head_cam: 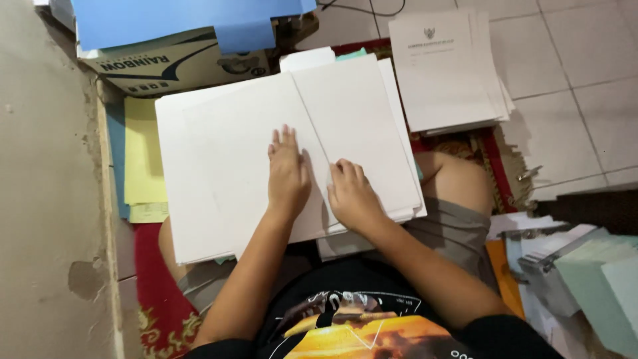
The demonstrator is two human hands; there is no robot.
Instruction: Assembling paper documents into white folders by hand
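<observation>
1. A seated person presses the left hand [287, 174] flat, fingers spread, on a large white sheet [246, 166] lying across the lap.
2. The right hand [352, 195] rests just beside it, its grip curled loosely with fingertips on the edge of a second white sheet [355, 116] that overlaps the first; it pinches nothing that can be seen.
3. Both sheets top a stack of white paper [193, 233] that covers the knees.
4. Yellow sheets [143, 149] lie to the left, partly under the stack, near a grey wall [46, 199].
5. A cardboard box [176, 63] with dark printing sits at the top left, a blue folder [186, 20] over it.
6. A pile of printed white documents [445, 66] with a small dark emblem lies on the tiled floor [578, 80] at the upper right.
7. Pale green folders [598, 279] are heaped at the lower right.
</observation>
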